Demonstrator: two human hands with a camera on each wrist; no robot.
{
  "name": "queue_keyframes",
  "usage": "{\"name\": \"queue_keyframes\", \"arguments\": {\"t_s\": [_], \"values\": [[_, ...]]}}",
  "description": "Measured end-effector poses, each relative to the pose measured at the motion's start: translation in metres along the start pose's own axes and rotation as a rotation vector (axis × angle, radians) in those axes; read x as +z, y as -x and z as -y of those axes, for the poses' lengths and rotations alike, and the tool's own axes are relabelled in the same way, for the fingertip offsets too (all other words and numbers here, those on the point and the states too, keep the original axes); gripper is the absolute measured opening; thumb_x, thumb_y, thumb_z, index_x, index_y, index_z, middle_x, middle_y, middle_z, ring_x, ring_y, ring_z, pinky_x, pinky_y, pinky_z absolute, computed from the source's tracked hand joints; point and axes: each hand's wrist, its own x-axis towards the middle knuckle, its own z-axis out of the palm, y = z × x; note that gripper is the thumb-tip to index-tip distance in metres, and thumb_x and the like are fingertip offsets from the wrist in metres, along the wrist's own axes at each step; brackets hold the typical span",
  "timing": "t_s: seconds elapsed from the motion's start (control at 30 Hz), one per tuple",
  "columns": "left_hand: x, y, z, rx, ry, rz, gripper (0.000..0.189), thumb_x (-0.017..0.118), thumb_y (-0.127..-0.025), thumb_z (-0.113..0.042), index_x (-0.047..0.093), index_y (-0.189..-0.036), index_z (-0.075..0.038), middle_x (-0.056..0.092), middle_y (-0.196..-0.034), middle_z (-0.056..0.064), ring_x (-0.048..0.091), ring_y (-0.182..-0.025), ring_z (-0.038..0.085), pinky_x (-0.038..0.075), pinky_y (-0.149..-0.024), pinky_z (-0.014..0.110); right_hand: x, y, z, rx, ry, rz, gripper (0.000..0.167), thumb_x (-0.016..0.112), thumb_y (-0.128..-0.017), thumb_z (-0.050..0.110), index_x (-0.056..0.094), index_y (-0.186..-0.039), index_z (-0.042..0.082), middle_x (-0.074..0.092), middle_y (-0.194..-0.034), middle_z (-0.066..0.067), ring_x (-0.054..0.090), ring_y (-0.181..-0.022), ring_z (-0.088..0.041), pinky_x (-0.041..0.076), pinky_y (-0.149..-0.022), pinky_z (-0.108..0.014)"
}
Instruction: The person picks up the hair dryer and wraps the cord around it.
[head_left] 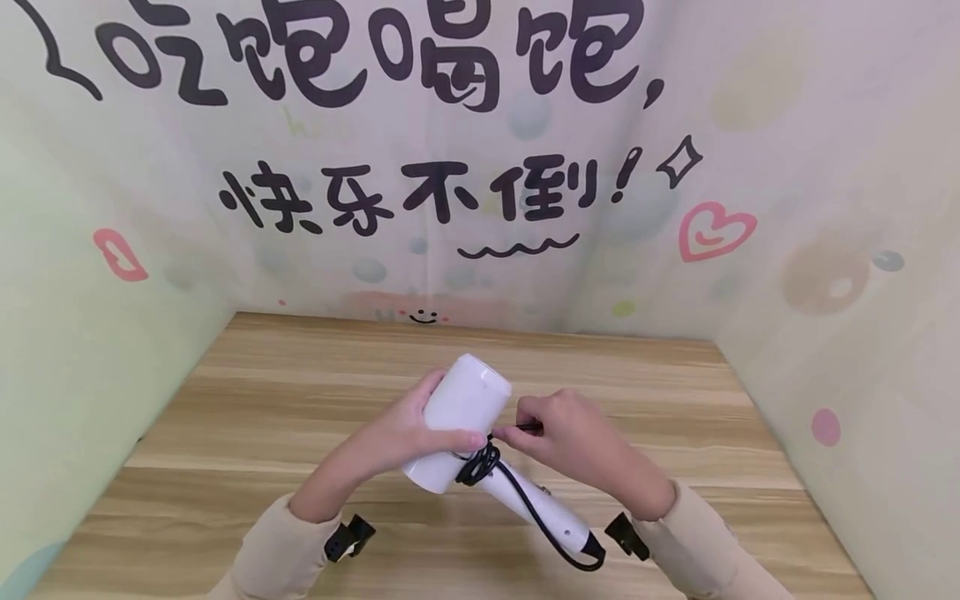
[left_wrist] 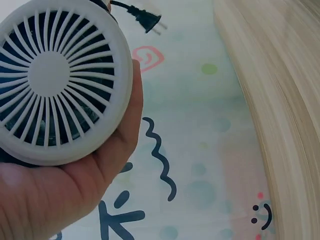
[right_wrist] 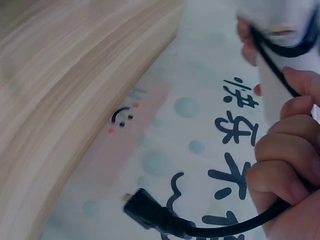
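Observation:
A white hair dryer (head_left: 468,400) is held above the table, its handle (head_left: 551,512) slanting down to the right. My left hand (head_left: 408,429) grips the barrel, thumb across its front. The round slatted intake grille (left_wrist: 48,74) faces the left wrist camera. Several turns of black cord (head_left: 478,467) circle the dryer where handle meets barrel, and a loop runs to the handle's end. My right hand (head_left: 573,437), fingers curled, holds the cord beside the barrel. In the right wrist view, the two-pin plug (right_wrist: 150,210) hangs free on a short length of cord beyond that hand.
The wood-grain table (head_left: 300,375) lies beneath both hands. A pale printed backdrop (head_left: 420,275) with black lettering rises behind it, with light walls at either side. Black wrist mounts (head_left: 348,537) sit on both beige sleeves (head_left: 281,546).

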Motion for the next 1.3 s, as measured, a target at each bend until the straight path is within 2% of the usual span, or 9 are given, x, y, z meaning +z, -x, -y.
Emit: {"name": "queue_keyframes", "arguments": {"t_s": [0.2, 0.33, 0.53, 0.63, 0.83, 0.93, 1.0, 1.2, 1.3], "values": [[0.008, -0.003, 0.002, -0.003, -0.167, -0.144, 0.079, 0.082, -0.068, -0.031, 0.039, -0.13, -0.01, 0.059, -0.099, 0.011, 0.059, -0.078, 0.019, 0.052, -0.06, 0.031, -0.01, 0.001, 0.011, 0.184, -0.261, 0.146, 0.026, 0.059, -0.09, 0.026, 0.055, -0.066, 0.016, 0.041, -0.055, 0.012, 0.035, -0.049, 0.001, 0.031, -0.045, -0.016], [0.009, -0.006, 0.009, -0.043, -0.183, -0.267, 0.082, 0.083, -0.066, -0.032, 0.037, -0.132, -0.013, 0.059, -0.103, 0.01, 0.059, -0.081, 0.02, 0.052, -0.063, 0.031, -0.015, 0.003, 0.021, 0.23, -0.37, 0.187, 0.026, 0.052, -0.094, 0.024, 0.057, -0.071, 0.012, 0.037, -0.055, 0.01, 0.035, -0.049, -0.001, 0.029, -0.045, -0.018], [0.004, -0.011, 0.015, -0.013, -0.113, -0.397, 0.08, 0.082, -0.068, -0.029, 0.037, -0.132, -0.013, 0.058, -0.108, 0.013, 0.059, -0.089, 0.025, 0.052, -0.069, 0.035, -0.01, 0.007, 0.034, 0.303, -0.558, 0.226, 0.025, 0.042, -0.098, 0.02, 0.057, -0.081, 0.009, 0.039, -0.059, 0.005, 0.034, -0.05, -0.004, 0.028, -0.043, -0.019], [-0.001, -0.012, 0.017, 0.002, -0.045, -0.44, 0.075, 0.08, -0.07, -0.024, 0.037, -0.13, -0.012, 0.057, -0.109, 0.015, 0.058, -0.091, 0.026, 0.052, -0.072, 0.036, -0.001, 0.007, 0.04, 0.296, -0.651, 0.246, 0.026, 0.039, -0.099, 0.02, 0.056, -0.085, 0.006, 0.039, -0.06, 0.005, 0.034, -0.051, -0.003, 0.028, -0.045, -0.018], [-0.005, -0.01, 0.014, 0.009, 0.137, -0.494, 0.071, 0.075, -0.074, -0.015, 0.035, -0.132, -0.012, 0.053, -0.115, 0.014, 0.056, -0.098, 0.027, 0.051, -0.078, 0.036, 0.018, 0.004, 0.045, 0.275, -0.757, 0.233, 0.031, 0.035, -0.102, 0.023, 0.052, -0.086, 0.002, 0.036, -0.057, 0.004, 0.031, -0.046, -0.002, 0.026, -0.042, -0.017], [-0.005, -0.008, 0.011, 0.017, 0.219, -0.491, 0.07, 0.073, -0.076, -0.012, 0.033, -0.134, -0.012, 0.052, -0.117, 0.013, 0.054, -0.1, 0.025, 0.05, -0.08, 0.035, 0.026, 0.002, 0.047, 0.257, -0.774, 0.22, 0.031, 0.034, -0.102, 0.022, 0.051, -0.086, 0.001, 0.036, -0.057, 0.004, 0.031, -0.046, -0.002, 0.027, -0.042, -0.017], [-0.004, -0.007, 0.008, 0.027, 0.285, -0.488, 0.068, 0.07, -0.078, -0.01, 0.032, -0.134, -0.012, 0.051, -0.117, 0.013, 0.054, -0.1, 0.023, 0.049, -0.08, 0.035, 0.029, 0.001, 0.046, 0.23, -0.733, 0.205, 0.031, 0.034, -0.102, 0.023, 0.052, -0.087, 0.003, 0.037, -0.058, 0.005, 0.032, -0.048, -0.001, 0.029, -0.045, -0.016], [0.001, -0.003, -0.001, 0.056, 0.419, -0.494, 0.063, 0.065, -0.079, -0.007, 0.032, -0.133, -0.01, 0.051, -0.115, 0.012, 0.056, -0.095, 0.018, 0.05, -0.079, 0.034, 0.028, 0.001, 0.033, 0.14, -0.441, 0.132, 0.027, 0.038, -0.101, 0.026, 0.055, -0.085, 0.013, 0.038, -0.06, 0.01, 0.034, -0.052, 0.0, 0.034, -0.049, -0.018], [0.002, -0.002, -0.002, 0.055, 0.467, -0.474, 0.061, 0.062, -0.081, -0.007, 0.032, -0.134, -0.014, 0.051, -0.114, 0.01, 0.056, -0.095, 0.018, 0.049, -0.08, 0.035, 0.027, 0.002, 0.025, 0.064, -0.344, 0.09, 0.024, 0.042, -0.1, 0.025, 0.056, -0.083, 0.015, 0.041, -0.06, 0.01, 0.036, -0.054, 0.001, 0.036, -0.05, -0.017]]}}
